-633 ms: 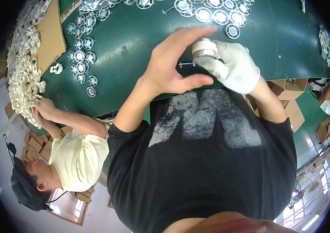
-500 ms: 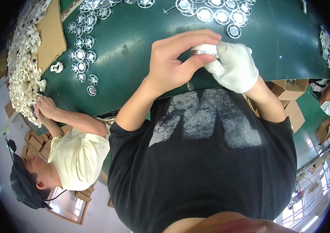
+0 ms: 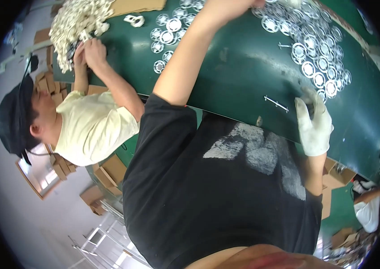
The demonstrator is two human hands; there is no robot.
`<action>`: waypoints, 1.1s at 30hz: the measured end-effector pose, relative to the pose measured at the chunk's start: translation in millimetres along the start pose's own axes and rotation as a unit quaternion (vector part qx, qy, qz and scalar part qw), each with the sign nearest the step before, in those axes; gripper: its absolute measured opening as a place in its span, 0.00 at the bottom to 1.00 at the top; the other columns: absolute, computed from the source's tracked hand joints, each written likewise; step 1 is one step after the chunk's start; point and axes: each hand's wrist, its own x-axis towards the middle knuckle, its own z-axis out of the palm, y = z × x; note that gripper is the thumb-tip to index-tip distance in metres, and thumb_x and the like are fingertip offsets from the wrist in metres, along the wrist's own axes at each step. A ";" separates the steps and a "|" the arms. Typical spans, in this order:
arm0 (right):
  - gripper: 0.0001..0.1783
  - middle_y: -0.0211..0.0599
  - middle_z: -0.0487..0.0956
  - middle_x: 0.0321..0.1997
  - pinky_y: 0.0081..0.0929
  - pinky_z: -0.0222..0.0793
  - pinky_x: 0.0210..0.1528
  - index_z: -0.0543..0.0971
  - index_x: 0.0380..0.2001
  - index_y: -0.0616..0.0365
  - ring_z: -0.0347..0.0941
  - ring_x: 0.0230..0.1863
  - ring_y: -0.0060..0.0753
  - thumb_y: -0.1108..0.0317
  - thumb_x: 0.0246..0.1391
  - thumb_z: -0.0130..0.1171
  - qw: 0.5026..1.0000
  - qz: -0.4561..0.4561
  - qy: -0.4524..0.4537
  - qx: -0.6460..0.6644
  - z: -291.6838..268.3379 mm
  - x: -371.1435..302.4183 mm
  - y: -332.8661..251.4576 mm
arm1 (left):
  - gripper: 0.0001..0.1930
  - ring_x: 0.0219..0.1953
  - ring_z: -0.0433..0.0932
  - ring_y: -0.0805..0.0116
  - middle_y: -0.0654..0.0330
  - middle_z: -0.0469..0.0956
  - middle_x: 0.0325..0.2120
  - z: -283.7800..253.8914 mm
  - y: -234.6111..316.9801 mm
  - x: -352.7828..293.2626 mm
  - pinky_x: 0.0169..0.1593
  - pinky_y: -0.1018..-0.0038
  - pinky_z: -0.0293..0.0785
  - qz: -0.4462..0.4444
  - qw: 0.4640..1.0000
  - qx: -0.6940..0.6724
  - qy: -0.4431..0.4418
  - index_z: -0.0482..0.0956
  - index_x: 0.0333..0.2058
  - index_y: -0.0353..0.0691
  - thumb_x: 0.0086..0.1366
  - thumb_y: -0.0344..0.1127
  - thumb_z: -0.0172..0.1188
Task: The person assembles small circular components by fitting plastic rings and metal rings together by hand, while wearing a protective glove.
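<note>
Black cap (image 3: 14,114) (cardboard boxes (image 3: 50,86) nearby)

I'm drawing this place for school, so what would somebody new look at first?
Probably the big heap of round silvery pieces at the upper right of the green table. Next might come the white-gloved right hand, just below that heap, and the pile of cream-coloured parts at the picture's upper left.

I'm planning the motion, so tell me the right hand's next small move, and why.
Probably shift the gloved right hand slightly toward the nearest silver disc and pinch it: thumb and fingers look parted, nothing shows between them, and that disc lies close by the fingertips, at the near edge of the disc pile.
</note>
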 end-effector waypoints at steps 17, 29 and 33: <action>0.14 0.34 0.85 0.35 0.33 0.79 0.42 0.81 0.45 0.52 0.83 0.38 0.38 0.65 0.56 0.67 0.984 -0.171 0.003 -0.045 8.7 4.1 22.8 | 0.26 0.47 0.84 0.45 0.45 0.85 0.39 -232.0 -112.8 -90.3 0.53 0.57 0.77 -0.159 0.722 0.529 0.417 0.84 0.47 0.37 0.57 0.52 0.69; 0.28 0.38 0.82 0.48 0.43 0.72 0.53 0.80 0.54 0.45 0.78 0.50 0.47 0.69 0.45 0.71 0.962 -0.195 0.104 -0.158 -10.2 15.9 17.9 | 0.19 0.45 0.78 0.53 0.54 0.74 0.46 82.1 -14.7 -104.6 0.47 0.65 0.76 0.178 0.943 0.167 -0.226 0.78 0.52 0.40 0.62 0.27 0.65; 0.21 0.47 0.85 0.34 0.40 0.77 0.42 0.83 0.49 0.53 0.84 0.39 0.51 0.52 0.59 0.63 0.979 0.101 0.035 -0.175 -32.5 5.0 16.5 | 0.18 0.33 0.81 0.57 0.57 0.74 0.41 110.5 -28.0 -95.1 0.37 0.63 0.78 0.170 0.949 0.191 -0.184 0.77 0.52 0.44 0.63 0.34 0.66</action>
